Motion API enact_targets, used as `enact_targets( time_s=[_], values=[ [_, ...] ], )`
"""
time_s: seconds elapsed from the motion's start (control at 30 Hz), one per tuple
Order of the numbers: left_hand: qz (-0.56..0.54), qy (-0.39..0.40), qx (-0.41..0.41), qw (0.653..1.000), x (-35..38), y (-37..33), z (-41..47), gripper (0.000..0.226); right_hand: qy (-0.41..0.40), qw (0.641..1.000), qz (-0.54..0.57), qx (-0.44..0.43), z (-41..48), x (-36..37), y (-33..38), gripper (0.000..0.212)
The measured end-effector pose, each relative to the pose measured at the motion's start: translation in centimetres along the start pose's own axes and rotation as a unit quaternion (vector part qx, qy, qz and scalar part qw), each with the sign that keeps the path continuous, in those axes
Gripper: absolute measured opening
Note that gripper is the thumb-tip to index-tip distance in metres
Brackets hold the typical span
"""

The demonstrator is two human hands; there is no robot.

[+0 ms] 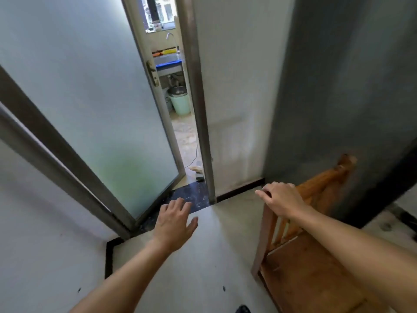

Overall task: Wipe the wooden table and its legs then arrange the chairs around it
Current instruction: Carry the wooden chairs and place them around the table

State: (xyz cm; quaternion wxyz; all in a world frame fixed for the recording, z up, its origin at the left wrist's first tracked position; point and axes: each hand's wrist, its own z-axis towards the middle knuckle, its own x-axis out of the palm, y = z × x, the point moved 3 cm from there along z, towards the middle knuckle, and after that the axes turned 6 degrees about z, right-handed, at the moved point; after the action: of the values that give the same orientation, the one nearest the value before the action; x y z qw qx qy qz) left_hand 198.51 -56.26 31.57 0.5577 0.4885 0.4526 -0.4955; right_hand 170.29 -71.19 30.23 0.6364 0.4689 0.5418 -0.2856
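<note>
Chair (302, 274): a wooden one is seen at the lower right, standing on the pale floor (203, 256) just beside a dark grey panel (338, 86), with its slatted back turned away from the camera. The left end of its top rail is gripped by the right hand (282, 199), whose fingers are curled over the wood. The left hand (174, 220) is held apart from it, in the air above the floor, with fingers spread and nothing in it; the two hands are kept well apart.

Ahead, a frosted-glass door (101, 109) is set ajar, and a narrow strip of another room is shown between it and the white wall (232, 86). Through the gap a sink (169, 62) with a blue front edge is seen below a curved tap (170, 36). What lies in the sink cannot be told. Yellow and orange items are laid along the ledge behind it. Under the sink a pale green bin (181, 106) is placed on the floor, and a metal bowl (177, 90) is seated in its mouth. What the bowl contains cannot be made out. The tip of a dark shoe (242, 309) is caught at the bottom edge.
</note>
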Motion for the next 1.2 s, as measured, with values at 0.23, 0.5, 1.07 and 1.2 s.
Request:
enact_targets(
  time_s=[0.23,0.5,1.07,1.2],
  values=[
    [0.008,0.026,0.121,0.992,1.3,-0.9,14.4,0.055,-0.042,0.985,0.157,0.059,0.7,2.9,-1.8,0.055],
    [-0.015,0.017,0.287,0.958,2.1,-9.8,28.5,0.048,-0.087,0.968,0.217,0.088,1.1,3.6,-2.2,0.044],
    [-0.059,-0.029,0.766,0.64,3.5,-30.2,38.4,0.063,-0.252,0.808,0.03,0.532,5.1,1.5,3.0,0.035],
    [-0.088,-0.062,0.784,0.611,3.1,-32.5,38.1,0.055,-0.189,0.683,0.061,0.703,6.1,2.6,1.7,0.062]
  ],
)
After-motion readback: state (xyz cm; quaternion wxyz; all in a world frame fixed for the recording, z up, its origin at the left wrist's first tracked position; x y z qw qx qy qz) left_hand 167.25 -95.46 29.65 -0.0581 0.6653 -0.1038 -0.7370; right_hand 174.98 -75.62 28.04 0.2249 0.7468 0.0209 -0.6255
